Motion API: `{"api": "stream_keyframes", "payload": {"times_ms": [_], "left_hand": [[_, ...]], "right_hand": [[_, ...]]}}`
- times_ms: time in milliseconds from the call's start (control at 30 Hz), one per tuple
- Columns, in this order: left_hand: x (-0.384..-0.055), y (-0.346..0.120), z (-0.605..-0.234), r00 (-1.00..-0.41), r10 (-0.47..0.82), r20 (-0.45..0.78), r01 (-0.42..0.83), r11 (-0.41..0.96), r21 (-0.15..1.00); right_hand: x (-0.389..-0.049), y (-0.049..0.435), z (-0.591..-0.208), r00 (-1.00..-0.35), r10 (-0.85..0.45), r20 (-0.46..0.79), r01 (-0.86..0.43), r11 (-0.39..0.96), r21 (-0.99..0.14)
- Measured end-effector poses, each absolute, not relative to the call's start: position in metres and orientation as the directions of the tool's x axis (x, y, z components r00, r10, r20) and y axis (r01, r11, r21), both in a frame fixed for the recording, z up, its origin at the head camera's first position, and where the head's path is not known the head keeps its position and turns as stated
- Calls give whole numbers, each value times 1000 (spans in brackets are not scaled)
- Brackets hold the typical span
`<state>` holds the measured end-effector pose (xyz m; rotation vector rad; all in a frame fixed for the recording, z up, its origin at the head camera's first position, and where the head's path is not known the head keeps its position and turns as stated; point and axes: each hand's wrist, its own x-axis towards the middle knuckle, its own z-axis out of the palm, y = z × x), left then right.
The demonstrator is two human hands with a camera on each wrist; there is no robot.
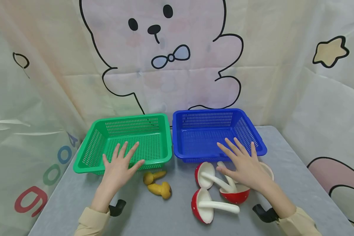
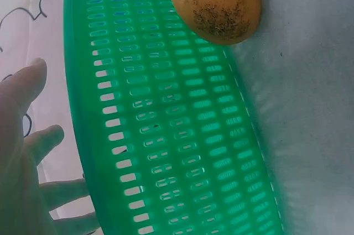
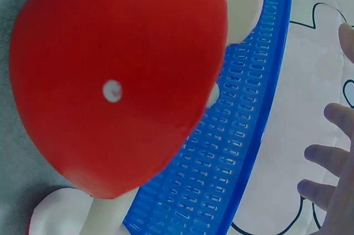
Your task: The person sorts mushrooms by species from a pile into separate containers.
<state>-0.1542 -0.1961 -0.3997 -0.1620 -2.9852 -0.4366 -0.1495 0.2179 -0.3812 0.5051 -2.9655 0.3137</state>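
Observation:
My left hand (image 1: pixel 118 170), fingers spread and holding nothing, hovers by the front rim of the green basket (image 1: pixel 87 144). Two brown toy mushrooms (image 1: pixel 160 189) lie on the table just right of it; one brown cap (image 2: pixel 221 8) shows close up in the left wrist view. With fingers splayed, my right hand (image 1: pixel 246 165) is above several red-capped toy mushrooms (image 1: pixel 196 206), in front of the blue basket (image 1: pixel 180 144). It partly hides some of them. A white-dotted red cap (image 3: pixel 116 80) fills much of the right wrist view.
Both baskets stand side by side at the back of the grey table (image 1: pixel 165 223), and no objects are seen inside them. Behind them hangs a cloth (image 1: pixel 268 82) printed with a bear. Black straps (image 1: pixel 118 208) circle both wrists.

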Motion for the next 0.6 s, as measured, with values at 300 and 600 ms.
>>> {"api": "stream_keyframes", "payload": {"times_ms": [300,600], "left_hand": [[-153,-203,-405,-980,58,189,117,941,316],[-147,-209,-408,-969,48,243,130,934,333]], "right_hand": [[-142,215,-383,-924,-351,150,-375,910,-177],[-133,212,-385,-901,-392,188,-424,887,-184]]}}
